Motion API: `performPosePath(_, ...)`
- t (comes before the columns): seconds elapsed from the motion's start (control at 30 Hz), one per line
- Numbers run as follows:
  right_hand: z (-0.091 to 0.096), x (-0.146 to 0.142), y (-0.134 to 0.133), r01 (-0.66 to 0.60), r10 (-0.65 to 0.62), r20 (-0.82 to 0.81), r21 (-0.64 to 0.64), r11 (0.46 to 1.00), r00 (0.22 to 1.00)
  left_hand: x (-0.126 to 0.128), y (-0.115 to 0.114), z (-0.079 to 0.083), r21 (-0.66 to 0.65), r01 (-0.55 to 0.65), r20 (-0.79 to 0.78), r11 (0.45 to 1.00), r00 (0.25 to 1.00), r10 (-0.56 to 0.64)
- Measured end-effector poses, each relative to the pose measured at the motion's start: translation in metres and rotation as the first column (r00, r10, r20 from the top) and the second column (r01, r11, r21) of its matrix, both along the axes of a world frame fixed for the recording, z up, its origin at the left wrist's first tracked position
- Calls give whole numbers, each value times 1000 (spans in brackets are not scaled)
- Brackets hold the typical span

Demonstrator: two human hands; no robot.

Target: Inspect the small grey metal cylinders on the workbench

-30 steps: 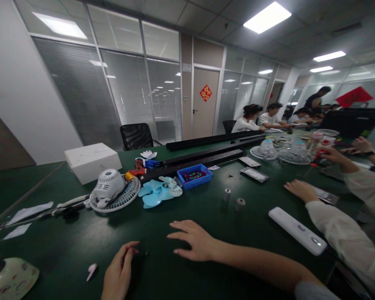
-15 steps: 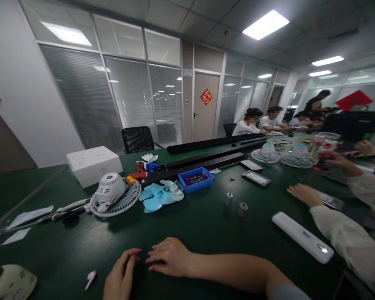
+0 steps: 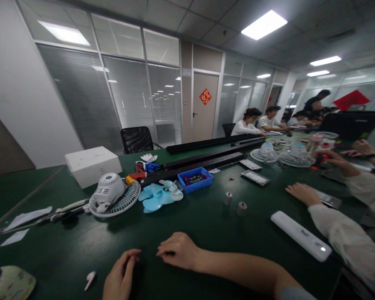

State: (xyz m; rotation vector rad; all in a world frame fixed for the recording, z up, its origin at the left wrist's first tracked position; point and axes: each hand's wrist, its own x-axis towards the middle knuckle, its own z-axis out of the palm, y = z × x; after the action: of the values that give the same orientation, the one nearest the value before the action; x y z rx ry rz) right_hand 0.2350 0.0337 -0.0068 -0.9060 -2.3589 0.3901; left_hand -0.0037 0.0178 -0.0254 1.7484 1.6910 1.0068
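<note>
The left hand (image 3: 120, 277) rests at the bottom edge, fingers together and pointing up-right. The right hand (image 3: 178, 251) lies just beside it, fingers curled under, bare forearm stretching back to the right.

Evenly lit from ceiling panels (image 3: 264, 25) far above the right hand (image 3: 179, 252). Soft shadows under both hands on the dark green table (image 3: 206, 225). Glare on glass partitions beyond. Strongly bowed, smeared edges; blurred background.
</note>
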Motion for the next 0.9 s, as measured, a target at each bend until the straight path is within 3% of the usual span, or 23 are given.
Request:
performPosePath(0.07,16,36,-6,122,-120,-69,28,992,990,0,0,0,-20,8,-6,1000,1000,-8)
performPosePath(0.13,28,82,-10,304,-290,-148,84,949,946,-1,1,-2,-33,14,-8,999,1000,-14)
performPosePath(0.2,35,132,-11,495,-454,-229,170,852,861,-2,2,-5,-40,17,-1,999,1000,-18)
performPosePath(0.27,34,175,-10,651,-585,-291,254,716,757,-2,3,-7,-41,21,7,999,1000,-21)
performPosePath(0.33,30,206,-9,749,-682,-311,291,595,662,-2,3,-6,-39,18,5,999,1000,-18)
performPosePath(0.37,27,216,-8,776,-717,-299,289,561,630,-2,3,-5,-38,15,-1,999,1000,-15)
performPosePath(0.53,19,226,-7,792,-783,-177,290,538,597,0,0,0,-23,-3,-25,1000,1000,3)
performPosePath(0.7,23,233,-13,866,-852,-237,321,384,466,-1,-1,-1,-10,9,-36,1000,999,-10)
performPosePath(0.83,20,244,-18,894,-882,-175,187,407,438,0,-1,-1,-2,16,-29,1000,999,-16)
performPosePath(0.9,18,248,-18,906,-891,-178,157,393,417,1,-1,0,1,11,-27,1000,1000,-11)
